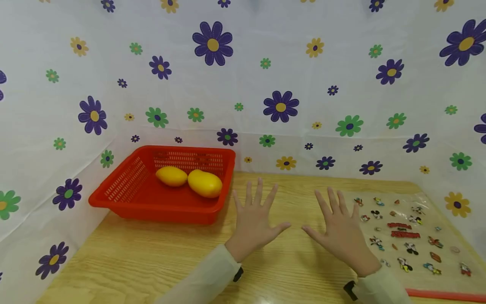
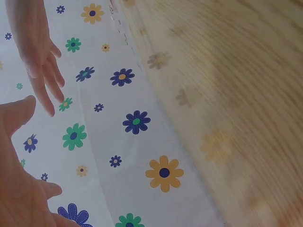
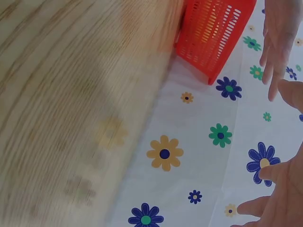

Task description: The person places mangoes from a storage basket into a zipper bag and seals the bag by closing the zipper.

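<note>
White cloth [image 1: 243,80] with purple, green and yellow flowers [image 1: 212,44] hangs behind a wooden desk [image 1: 152,253] and down both sides. On the left of the desk sits a red basket [image 1: 163,214] with lots of little holes in its walls. Inside it lie a yellow fruit [image 1: 171,176] and, just beside it on the right, another yellow fruit [image 1: 205,184].

A person's left grip [image 1: 252,226] is spread wide, near the basket's right side, and has nothing in it. The right grip [image 1: 341,236] is spread too, holding nothing, next to a see-through sheet [image 1: 448,280] with small cartoon pictures and a red edge [image 1: 444,294]. Both seem to be up above the desk, with the backs showing. The thumbs point at each other, with a small gap between. Pale sleeves [image 1: 201,278] cover the arms, and a dark band [image 1: 238,274] shows at each wrist.
</note>
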Tool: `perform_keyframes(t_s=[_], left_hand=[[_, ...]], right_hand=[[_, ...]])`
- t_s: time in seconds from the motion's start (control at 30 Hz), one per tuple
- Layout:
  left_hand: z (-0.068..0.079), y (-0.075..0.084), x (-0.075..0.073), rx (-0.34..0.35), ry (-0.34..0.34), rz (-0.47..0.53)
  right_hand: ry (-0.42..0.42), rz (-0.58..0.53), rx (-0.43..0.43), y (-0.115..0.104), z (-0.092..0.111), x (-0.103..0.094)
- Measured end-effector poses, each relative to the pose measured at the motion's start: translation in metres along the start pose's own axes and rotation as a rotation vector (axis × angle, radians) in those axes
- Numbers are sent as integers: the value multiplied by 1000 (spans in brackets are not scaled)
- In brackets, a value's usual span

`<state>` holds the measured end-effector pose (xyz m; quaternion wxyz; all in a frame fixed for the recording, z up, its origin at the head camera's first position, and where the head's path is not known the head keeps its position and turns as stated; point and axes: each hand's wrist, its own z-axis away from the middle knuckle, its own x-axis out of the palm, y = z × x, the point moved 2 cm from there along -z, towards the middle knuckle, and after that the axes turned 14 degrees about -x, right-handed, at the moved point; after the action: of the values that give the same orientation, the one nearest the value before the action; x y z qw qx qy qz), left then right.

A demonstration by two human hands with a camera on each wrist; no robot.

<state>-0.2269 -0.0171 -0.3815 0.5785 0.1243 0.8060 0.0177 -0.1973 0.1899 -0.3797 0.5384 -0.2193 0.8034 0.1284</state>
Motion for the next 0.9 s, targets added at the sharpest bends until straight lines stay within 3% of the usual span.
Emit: perform_keyframes(t_s=[0.3,0.9], left_hand=[[0,8,3,4,-56,-19],[-5,40,11,93,-52,-14]], right_hand=[[40,-16,-6,11,9,-5],[58,50,-9,27,23,-18]])
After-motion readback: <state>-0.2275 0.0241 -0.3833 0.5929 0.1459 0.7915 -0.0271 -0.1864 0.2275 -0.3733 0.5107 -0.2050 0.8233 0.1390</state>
